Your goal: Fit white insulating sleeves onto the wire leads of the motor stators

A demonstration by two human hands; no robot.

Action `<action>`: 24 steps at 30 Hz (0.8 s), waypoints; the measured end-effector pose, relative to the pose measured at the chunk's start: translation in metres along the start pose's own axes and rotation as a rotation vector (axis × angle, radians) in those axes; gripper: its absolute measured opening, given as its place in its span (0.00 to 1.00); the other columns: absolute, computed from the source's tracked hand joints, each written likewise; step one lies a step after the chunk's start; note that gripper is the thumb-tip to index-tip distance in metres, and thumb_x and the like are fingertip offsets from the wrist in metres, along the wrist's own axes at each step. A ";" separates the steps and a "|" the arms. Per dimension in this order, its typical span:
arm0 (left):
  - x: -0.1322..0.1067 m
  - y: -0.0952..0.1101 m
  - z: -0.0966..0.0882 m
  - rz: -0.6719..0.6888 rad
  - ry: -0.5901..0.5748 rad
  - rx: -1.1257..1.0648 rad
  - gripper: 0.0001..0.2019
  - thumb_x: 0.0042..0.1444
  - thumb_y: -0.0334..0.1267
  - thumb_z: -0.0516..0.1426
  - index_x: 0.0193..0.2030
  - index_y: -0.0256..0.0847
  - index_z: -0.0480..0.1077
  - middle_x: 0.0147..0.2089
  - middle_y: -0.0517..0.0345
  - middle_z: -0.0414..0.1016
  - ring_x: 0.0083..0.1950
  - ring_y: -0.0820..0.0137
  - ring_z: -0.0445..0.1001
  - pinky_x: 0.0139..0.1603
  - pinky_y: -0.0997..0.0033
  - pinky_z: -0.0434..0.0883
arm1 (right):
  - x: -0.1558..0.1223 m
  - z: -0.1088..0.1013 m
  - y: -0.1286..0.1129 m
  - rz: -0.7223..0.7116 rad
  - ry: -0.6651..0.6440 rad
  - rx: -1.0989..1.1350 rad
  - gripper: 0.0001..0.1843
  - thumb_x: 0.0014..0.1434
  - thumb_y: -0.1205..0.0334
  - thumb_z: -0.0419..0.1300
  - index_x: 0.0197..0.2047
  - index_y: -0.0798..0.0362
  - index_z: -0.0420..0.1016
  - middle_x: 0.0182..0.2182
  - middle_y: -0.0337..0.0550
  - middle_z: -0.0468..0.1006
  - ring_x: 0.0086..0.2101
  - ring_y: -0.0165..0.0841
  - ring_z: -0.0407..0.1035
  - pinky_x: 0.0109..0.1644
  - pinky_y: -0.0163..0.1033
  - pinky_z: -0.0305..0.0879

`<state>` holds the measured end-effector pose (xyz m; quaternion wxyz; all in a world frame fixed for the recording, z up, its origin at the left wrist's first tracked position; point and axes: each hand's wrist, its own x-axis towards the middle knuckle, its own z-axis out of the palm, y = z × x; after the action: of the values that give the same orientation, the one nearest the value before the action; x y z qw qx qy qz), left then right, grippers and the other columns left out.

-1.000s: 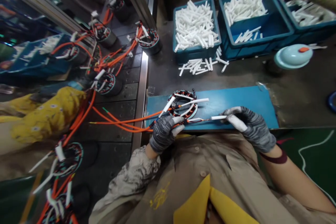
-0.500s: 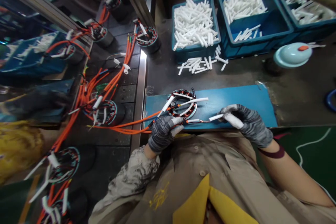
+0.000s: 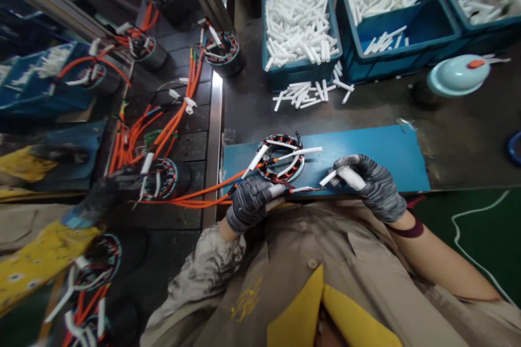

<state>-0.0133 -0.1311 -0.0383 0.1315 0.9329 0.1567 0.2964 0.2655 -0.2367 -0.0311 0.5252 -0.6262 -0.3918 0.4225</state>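
A motor stator [image 3: 300,165], a ring of copper windings with white sleeves, sits on the blue mat [image 3: 366,146]. My gloved left hand [image 3: 252,199] is closed at its near edge, thumb and finger pinching a wire lead. That wire [image 3: 303,190], partly covered by a white sleeve, points right from my fingertips. My gloved right hand [image 3: 362,176] pinches a short white sleeve tube [image 3: 328,178], close to the wire's bare end. Orange cables [image 3: 203,199] run from the stator to the left, passing beside my left hand.
Blue bins [image 3: 301,73] of white tubes stand at the back, with loose tubes [image 3: 301,93] before them. A light-blue lidded container [image 3: 459,76] is at right. Left, a conveyor [image 3: 187,146] carries more stators [image 3: 223,51]. A co-worker's gloved hand [image 3: 101,195] reaches in there.
My right hand has moved slightly left, and its white tube now tilts and sits apart from the wire's end. The co-worker's arm has come further onto the conveyor.
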 end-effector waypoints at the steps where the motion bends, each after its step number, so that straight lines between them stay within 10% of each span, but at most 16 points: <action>1: 0.000 0.000 0.000 -0.002 -0.004 0.002 0.10 0.65 0.38 0.62 0.51 0.41 0.74 0.39 0.56 0.83 0.40 0.66 0.81 0.44 0.64 0.76 | -0.002 0.001 0.000 0.006 0.003 0.007 0.11 0.61 0.50 0.67 0.41 0.48 0.80 0.28 0.38 0.84 0.29 0.34 0.79 0.38 0.39 0.76; 18: 0.000 0.006 0.003 -0.153 -0.015 -0.026 0.08 0.65 0.39 0.61 0.50 0.45 0.77 0.38 0.57 0.83 0.39 0.68 0.82 0.44 0.67 0.77 | -0.002 -0.011 -0.005 0.042 0.128 0.051 0.13 0.62 0.47 0.66 0.44 0.46 0.80 0.29 0.38 0.81 0.28 0.34 0.77 0.40 0.45 0.79; 21: -0.001 0.008 0.008 -0.190 0.026 0.060 0.08 0.65 0.42 0.61 0.46 0.44 0.79 0.36 0.57 0.82 0.38 0.67 0.82 0.45 0.64 0.77 | 0.019 -0.020 0.005 -0.022 0.143 -0.154 0.20 0.64 0.45 0.63 0.54 0.47 0.78 0.40 0.45 0.83 0.44 0.43 0.80 0.56 0.56 0.75; 24: 0.009 0.014 0.026 -0.236 0.062 0.177 0.09 0.66 0.43 0.60 0.43 0.43 0.80 0.36 0.54 0.82 0.38 0.65 0.82 0.44 0.63 0.77 | 0.040 -0.020 -0.002 -0.277 0.248 -0.431 0.35 0.61 0.46 0.66 0.67 0.48 0.68 0.64 0.54 0.71 0.68 0.52 0.60 0.73 0.62 0.55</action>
<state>0.0124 -0.1448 -0.0495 0.0777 0.9064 0.2947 0.2926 0.2975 -0.2056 -0.0319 0.4765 -0.7110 -0.4870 0.1739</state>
